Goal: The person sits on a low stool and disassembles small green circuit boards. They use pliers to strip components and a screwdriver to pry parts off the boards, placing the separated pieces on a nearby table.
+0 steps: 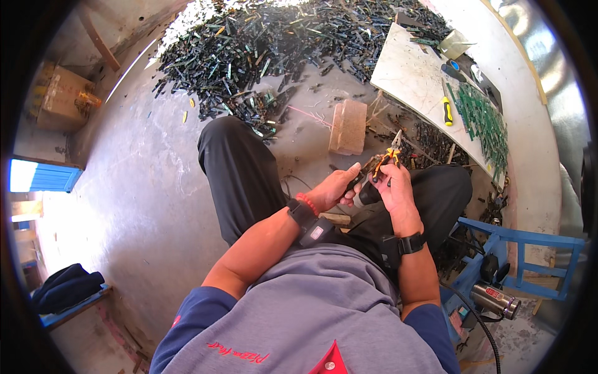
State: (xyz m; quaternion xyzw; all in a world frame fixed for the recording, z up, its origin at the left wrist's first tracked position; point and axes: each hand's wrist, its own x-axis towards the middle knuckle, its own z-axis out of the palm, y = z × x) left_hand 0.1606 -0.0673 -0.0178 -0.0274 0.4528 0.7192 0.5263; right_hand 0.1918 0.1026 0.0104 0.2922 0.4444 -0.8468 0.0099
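Observation:
Both hands meet above my lap. My right hand (395,186) is closed around a pair of pliers (392,153) with yellow-orange and black handles, its metal jaws pointing up and away from me. Just left of it, my left hand (339,188) has its thumb and fingers pinched on a dark narrow strip (356,181) that reaches toward the pliers' handles. The strip's exact kind is too small to make out, and the fingers hide part of it. A reddish brick-like block (348,128) stands on the floor just beyond my hands.
A large heap of dark narrow strips (249,56) covers the far floor. On the pale board (411,75) at right lie green strips (479,124) and a yellow-handled screwdriver (447,111). A blue frame (536,234) and a metal cylinder (495,301) stand near my right side.

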